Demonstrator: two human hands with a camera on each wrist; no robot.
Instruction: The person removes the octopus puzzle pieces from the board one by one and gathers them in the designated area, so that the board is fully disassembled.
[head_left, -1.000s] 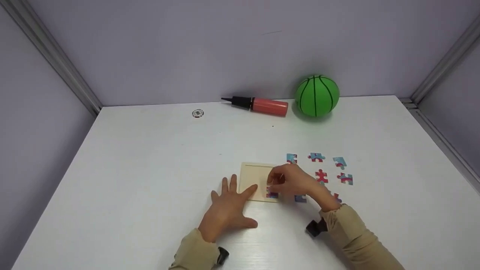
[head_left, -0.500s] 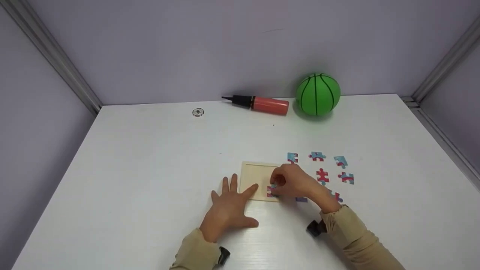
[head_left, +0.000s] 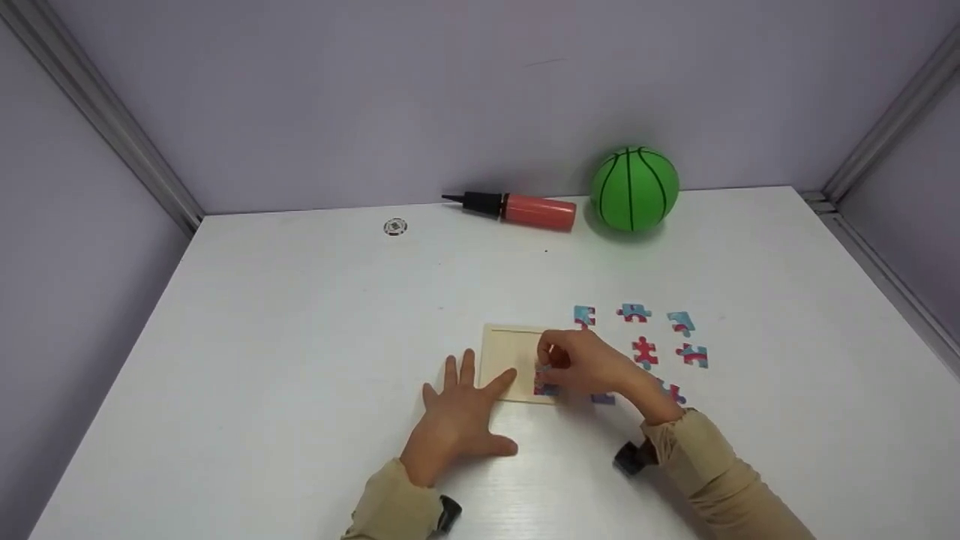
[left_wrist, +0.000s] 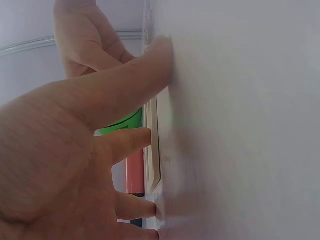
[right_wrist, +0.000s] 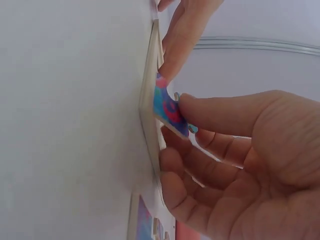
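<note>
My right hand (head_left: 589,365) pinches a blue, pink and purple jigsaw piece (right_wrist: 171,109) between thumb and fingers. The piece is tilted over the near right corner of a square wooden puzzle tray (head_left: 506,352), one edge low at the tray's rim in the right wrist view. My left hand (head_left: 452,427) lies with fingers spread, its index finger resting on the tray's left part and its thumb out on the white table. In the left wrist view, fingertips (left_wrist: 145,136) touch the tray's edge. My right fingers hide the tray's right side.
Several loose jigsaw pieces lie right of the tray, among them a red piece (head_left: 643,352) and a blue-and-red corner piece (head_left: 681,322). Along the back stand a green ball (head_left: 634,189) and a red-and-black hand pump (head_left: 536,212). A round chip (head_left: 395,226) lies left of the pump.
The pinched piece shifts and tilts slightly in my right fingers, staying over the tray's near right corner. My left hand keeps its place.
</note>
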